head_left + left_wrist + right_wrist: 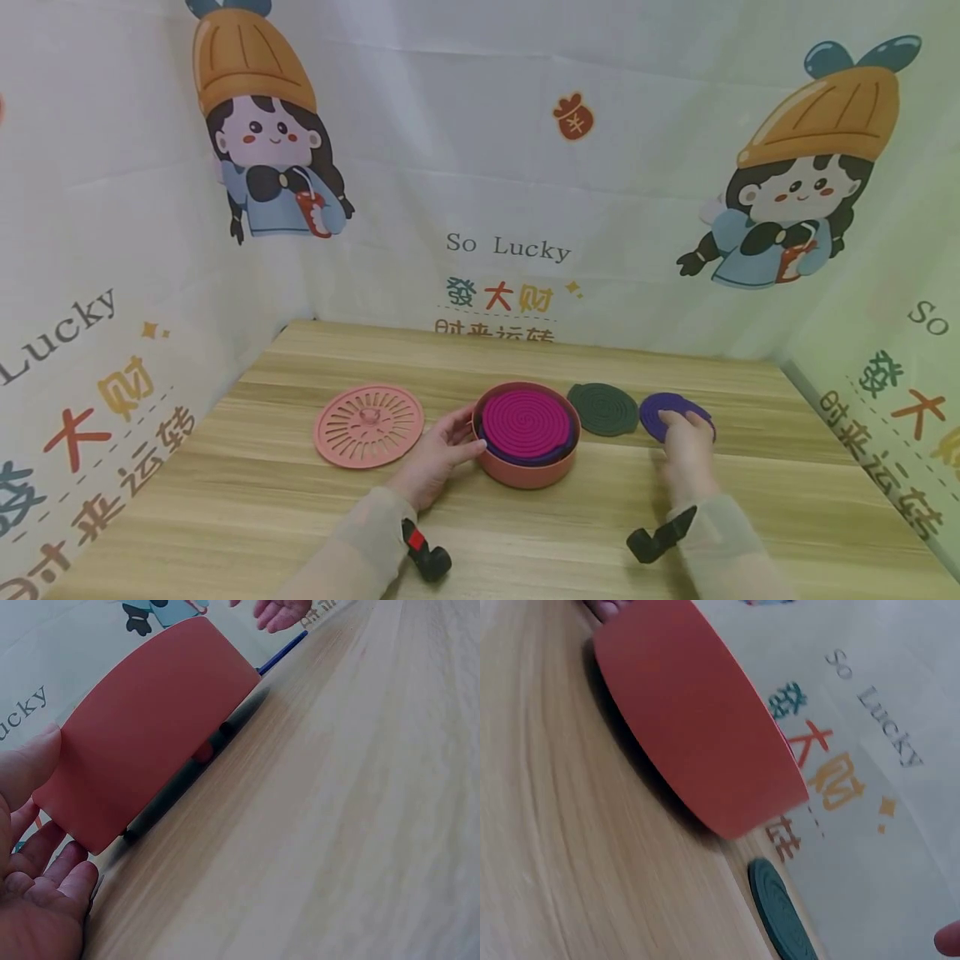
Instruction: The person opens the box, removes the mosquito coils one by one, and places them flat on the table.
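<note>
Left grip [437,457] clasps red bowl [529,477] at nine o'clock; magenta coaster [525,422] sits inside. Right grip [687,443], loosely spread, is over purple coaster [653,414], three o'clock from bowl. Judged partway: green coaster [602,408] and pink lid [369,425] also outside.

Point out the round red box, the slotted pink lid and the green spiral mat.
Round red box [150,735]: left wrist view, outer wall.
Slotted pink lid [369,420]: head view, central knob.
Green spiral mat [602,409]: head view, middle of top.

The red bowl [527,476] blocks the middle; the nearer table [555,537] allows passage.
</note>
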`<state>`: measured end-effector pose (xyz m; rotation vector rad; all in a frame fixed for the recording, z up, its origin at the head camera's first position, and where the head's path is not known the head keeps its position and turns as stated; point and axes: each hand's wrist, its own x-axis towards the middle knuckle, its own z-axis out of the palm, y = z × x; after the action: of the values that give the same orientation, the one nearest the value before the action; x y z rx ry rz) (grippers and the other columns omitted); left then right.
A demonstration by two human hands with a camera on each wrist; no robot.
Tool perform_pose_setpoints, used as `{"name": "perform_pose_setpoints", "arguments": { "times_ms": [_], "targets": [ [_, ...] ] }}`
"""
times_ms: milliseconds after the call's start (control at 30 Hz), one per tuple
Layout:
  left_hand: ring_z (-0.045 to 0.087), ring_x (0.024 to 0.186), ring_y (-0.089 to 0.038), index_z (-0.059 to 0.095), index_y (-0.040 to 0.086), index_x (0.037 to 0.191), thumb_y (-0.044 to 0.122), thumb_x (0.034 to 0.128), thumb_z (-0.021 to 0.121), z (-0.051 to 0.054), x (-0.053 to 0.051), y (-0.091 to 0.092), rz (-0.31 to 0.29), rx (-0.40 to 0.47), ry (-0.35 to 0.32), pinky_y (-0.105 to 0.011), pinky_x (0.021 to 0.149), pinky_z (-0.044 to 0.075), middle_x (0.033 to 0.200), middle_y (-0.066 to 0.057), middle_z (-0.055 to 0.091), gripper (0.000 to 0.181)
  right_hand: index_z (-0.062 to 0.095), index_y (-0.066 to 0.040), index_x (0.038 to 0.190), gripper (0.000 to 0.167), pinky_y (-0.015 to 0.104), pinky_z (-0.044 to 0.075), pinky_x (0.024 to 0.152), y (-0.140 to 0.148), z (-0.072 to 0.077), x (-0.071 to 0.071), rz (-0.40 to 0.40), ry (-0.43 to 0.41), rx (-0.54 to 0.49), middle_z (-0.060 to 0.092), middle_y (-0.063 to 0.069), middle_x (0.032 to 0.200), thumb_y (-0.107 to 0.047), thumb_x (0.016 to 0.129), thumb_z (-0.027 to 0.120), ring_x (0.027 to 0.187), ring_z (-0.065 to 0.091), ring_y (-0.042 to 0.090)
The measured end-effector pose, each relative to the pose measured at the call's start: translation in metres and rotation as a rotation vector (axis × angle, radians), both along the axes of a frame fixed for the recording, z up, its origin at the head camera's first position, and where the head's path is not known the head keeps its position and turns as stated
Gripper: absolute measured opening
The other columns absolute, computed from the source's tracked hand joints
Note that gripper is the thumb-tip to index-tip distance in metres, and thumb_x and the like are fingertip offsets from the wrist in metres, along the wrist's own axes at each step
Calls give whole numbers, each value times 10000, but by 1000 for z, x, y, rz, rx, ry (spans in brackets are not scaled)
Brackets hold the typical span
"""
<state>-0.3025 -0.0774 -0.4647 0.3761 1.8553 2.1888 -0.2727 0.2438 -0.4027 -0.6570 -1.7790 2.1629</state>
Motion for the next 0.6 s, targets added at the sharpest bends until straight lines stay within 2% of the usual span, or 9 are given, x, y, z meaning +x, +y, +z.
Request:
{"name": "perform_pose_setpoints", "arguments": {
  "times_ms": [133,233,400,600],
  "targets": [
    [266,1413,-318,327,32,1481,39,895,662,0,0,1,0,3,-4,-440,1122,280,1522,-180,318,675,12,58,1506,697,510,120,1160,-17,5,0,159,40,121,51,272,1552,-112,982,440,1414,108,422],
    [261,1415,-319,330,35,1481,43,895,663,0,-1,1,-1,3,-6,-446,1123,274,1524,-178,316,674,75,84,1494,655,482,207,1144,-31,6,-3,255,76,217,178,298,1510,-91,985,449,1386,209,408],
    [266,1411,-326,325,37,1483,47,894,667,0,-1,1,1,2,-10,-448,1126,267,1525,-183,312,681,240,81,1456,564,468,303,1095,-54,8,-8,356,92,320,336,271,1431,-90,978,487,1308,345,365],
    [253,1415,-331,309,37,1490,53,898,662,0,0,0,-5,12,-18,-467,1134,244,1531,-183,299,689,374,41,1399,468,490,381,1049,-76,7,-18,415,76,477,457,229,1367,-117,980,511,1281,425,354]
  ]
}}
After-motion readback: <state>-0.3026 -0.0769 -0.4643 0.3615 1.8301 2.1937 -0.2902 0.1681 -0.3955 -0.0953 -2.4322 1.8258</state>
